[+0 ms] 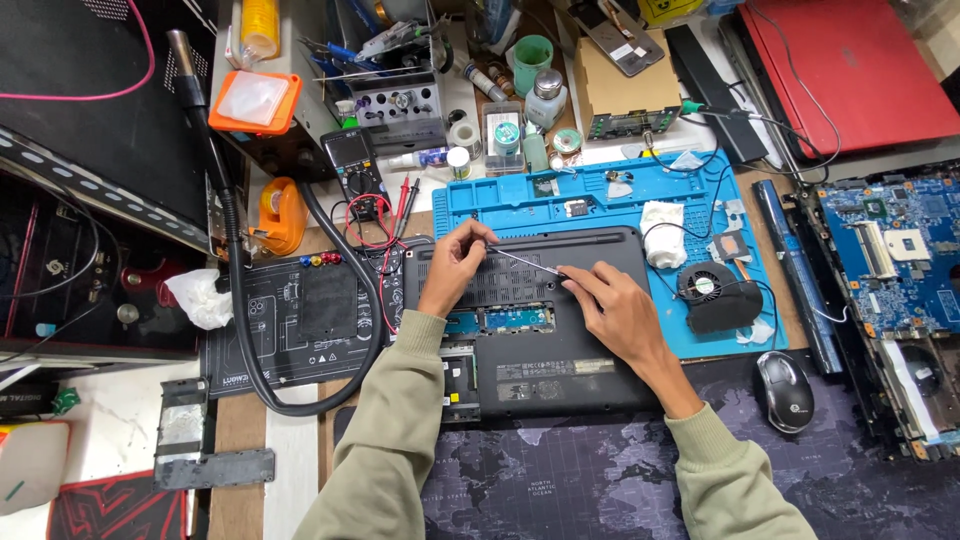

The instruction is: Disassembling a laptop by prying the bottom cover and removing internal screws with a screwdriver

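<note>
A dark laptop (560,350) lies bottom-up on the bench, its memory slots exposed. My left hand (455,265) rests on the laptop's upper left part and pinches the handle end of a thin screwdriver (525,264). My right hand (615,310) lies on the laptop's right half, its fingertips steadying the screwdriver's tip near the vent area. The tool runs slantwise between both hands.
A blue repair mat (600,195) lies under the laptop's far edge, with a cooling fan (712,288) and white tissue (663,232) on it. A mouse (783,390), blue circuit board (900,250), red laptop (850,70), multimeter (352,165), tape dispenser (283,215) and black hose (235,260) surround the work.
</note>
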